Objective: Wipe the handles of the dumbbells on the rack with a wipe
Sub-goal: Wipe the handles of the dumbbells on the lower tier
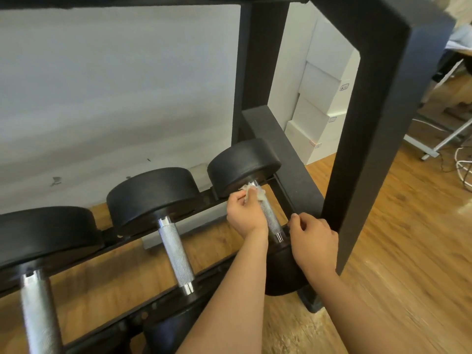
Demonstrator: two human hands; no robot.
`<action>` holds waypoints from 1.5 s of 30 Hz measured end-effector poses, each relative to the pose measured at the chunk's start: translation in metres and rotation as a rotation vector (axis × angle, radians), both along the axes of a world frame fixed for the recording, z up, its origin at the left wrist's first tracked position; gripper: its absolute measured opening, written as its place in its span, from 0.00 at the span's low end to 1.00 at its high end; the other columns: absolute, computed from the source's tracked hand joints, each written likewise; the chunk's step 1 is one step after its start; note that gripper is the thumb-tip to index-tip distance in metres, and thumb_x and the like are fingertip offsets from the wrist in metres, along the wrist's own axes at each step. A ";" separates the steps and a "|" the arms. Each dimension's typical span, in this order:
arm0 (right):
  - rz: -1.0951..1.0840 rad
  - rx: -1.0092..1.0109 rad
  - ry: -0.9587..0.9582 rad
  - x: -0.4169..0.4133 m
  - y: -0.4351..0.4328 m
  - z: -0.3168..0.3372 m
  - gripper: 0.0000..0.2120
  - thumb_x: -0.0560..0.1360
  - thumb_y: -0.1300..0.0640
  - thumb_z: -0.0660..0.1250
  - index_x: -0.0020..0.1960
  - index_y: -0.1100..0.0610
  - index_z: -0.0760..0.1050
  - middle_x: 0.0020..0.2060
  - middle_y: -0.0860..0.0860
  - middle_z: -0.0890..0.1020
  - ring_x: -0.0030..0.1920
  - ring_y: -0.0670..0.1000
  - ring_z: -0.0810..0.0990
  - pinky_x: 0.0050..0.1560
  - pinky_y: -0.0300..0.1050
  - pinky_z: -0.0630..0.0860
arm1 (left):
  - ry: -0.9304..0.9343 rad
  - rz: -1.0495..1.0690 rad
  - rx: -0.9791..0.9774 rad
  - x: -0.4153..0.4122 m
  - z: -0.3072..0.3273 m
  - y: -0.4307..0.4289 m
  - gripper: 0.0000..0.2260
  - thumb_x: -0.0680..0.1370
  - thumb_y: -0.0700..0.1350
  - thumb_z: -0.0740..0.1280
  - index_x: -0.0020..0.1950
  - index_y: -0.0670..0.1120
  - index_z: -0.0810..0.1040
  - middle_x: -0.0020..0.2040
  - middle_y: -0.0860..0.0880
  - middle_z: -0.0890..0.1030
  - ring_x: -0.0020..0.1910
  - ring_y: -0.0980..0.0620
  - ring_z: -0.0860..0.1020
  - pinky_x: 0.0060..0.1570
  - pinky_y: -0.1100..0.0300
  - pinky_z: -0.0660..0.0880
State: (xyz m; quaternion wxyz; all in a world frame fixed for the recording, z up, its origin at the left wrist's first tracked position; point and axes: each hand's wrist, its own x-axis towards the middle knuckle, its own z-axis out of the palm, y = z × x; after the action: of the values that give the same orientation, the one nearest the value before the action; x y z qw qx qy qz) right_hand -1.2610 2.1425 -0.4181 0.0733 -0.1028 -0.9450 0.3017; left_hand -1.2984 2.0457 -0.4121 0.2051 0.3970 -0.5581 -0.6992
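Observation:
Three black dumbbells with knurled silver handles lie across the low rails of a black rack (367, 154). My left hand (245, 213) grips a crumpled white wipe (255, 191) and presses it round the far end of the right dumbbell's handle (270, 221), just under its far head (244, 166). My right hand (315, 241) rests on the near head of that dumbbell (281, 274), fingers loosely curled near the rack's side bar. The middle dumbbell's handle (176, 254) and the left dumbbell's handle (38, 310) are bare.
The rack's thick black upright stands just right of my right hand, and its top shelf runs overhead. A white wall is behind the rack. Stacked white boxes (321, 98) sit at the back right. Wooden floor (408, 251) and cables (462, 167) lie to the right.

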 end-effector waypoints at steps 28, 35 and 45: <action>0.036 0.038 -0.058 0.001 -0.001 0.014 0.17 0.81 0.50 0.55 0.39 0.52 0.77 0.36 0.49 0.77 0.45 0.48 0.72 0.61 0.50 0.62 | -0.186 -0.195 -0.239 0.015 0.010 -0.003 0.05 0.77 0.44 0.71 0.46 0.48 0.76 0.51 0.48 0.83 0.51 0.52 0.81 0.33 0.73 0.67; 0.051 0.054 -0.076 0.001 -0.003 0.015 0.18 0.81 0.51 0.54 0.38 0.52 0.77 0.35 0.48 0.76 0.45 0.48 0.71 0.59 0.49 0.62 | -0.268 -0.429 -0.476 0.028 -0.008 -0.006 0.05 0.77 0.46 0.71 0.44 0.47 0.78 0.47 0.52 0.82 0.49 0.53 0.80 0.31 0.70 0.64; 0.045 0.034 -0.061 0.000 0.000 0.012 0.18 0.81 0.51 0.54 0.39 0.53 0.78 0.35 0.49 0.77 0.45 0.48 0.72 0.60 0.48 0.61 | -0.187 -0.426 -0.370 0.016 -0.007 -0.025 0.04 0.74 0.43 0.75 0.42 0.44 0.82 0.40 0.53 0.81 0.43 0.54 0.80 0.46 0.59 0.78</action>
State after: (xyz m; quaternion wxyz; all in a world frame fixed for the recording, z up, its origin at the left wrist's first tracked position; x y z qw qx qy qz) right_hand -1.2608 2.1425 -0.4061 0.0392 -0.0895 -0.9539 0.2837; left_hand -1.2822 2.0204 -0.4196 0.0704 0.2893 -0.7633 -0.5734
